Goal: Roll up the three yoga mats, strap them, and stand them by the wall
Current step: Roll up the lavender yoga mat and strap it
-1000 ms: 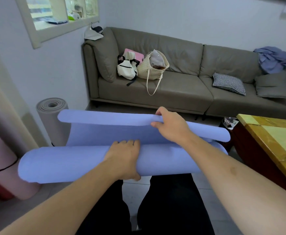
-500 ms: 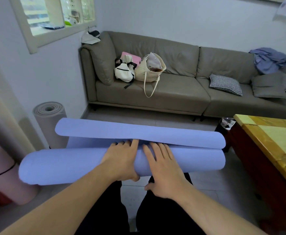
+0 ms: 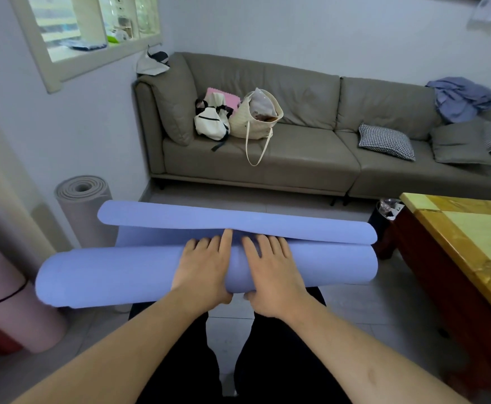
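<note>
A blue yoga mat [image 3: 107, 275] lies mostly rolled across my thighs, its loose end [image 3: 296, 225] curling up behind the roll. My left hand [image 3: 206, 266] and my right hand [image 3: 273, 272] sit side by side on the middle of the roll, fingers over the top and thumbs tucked under the near side. A rolled grey mat [image 3: 84, 205] stands upright against the left wall. A rolled pink mat [image 3: 11, 301] with a black strap [image 3: 2, 298] around it stands at the far left.
A grey sofa [image 3: 311, 167] with bags [image 3: 238, 118], cushions and clothes runs along the back wall. A wooden table [image 3: 471, 237] stands close on the right, a small dark bin [image 3: 384, 217] beside it. Tiled floor shows between the sofa and me.
My right hand let go of the mat's loose end and came down onto the roll beside my left hand. The loose end now lies closer against the roll.
</note>
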The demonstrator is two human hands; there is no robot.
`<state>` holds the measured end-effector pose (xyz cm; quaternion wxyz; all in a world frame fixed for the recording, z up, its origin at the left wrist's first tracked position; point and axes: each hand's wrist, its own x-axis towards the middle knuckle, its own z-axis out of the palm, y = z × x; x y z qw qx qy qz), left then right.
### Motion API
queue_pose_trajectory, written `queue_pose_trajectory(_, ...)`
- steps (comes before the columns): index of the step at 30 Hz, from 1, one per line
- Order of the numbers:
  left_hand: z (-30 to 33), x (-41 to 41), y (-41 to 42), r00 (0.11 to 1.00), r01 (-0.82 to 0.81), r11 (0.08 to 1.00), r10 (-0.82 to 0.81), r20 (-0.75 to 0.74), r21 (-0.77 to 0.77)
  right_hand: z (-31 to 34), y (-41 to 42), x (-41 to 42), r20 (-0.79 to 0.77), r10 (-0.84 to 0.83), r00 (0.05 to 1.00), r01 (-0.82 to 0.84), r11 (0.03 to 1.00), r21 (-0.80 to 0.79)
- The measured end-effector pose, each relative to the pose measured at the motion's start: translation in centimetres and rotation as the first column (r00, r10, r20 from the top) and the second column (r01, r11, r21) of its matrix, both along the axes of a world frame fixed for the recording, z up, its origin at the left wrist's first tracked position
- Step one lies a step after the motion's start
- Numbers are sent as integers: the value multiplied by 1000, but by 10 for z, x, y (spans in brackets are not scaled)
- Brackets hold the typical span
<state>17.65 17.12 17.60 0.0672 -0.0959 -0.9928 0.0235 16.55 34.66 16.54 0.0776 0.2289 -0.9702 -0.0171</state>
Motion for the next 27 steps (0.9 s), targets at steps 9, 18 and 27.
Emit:
queue_pose_trajectory(9,9,-8,-13,993,79,996,-82,88,44,12,2,0,2,41,999,-41,998,51)
queue_pose_trajectory(18,-4,4,-5,999,34,997,-35,-10,-65,34,-8,-11,209,11,978,-14,1000,16)
queue_pose_trajectory(27,-1,-7,-6,999,31,999,-32,40,29,0,0,-3,-44,39,998,-34,994,104)
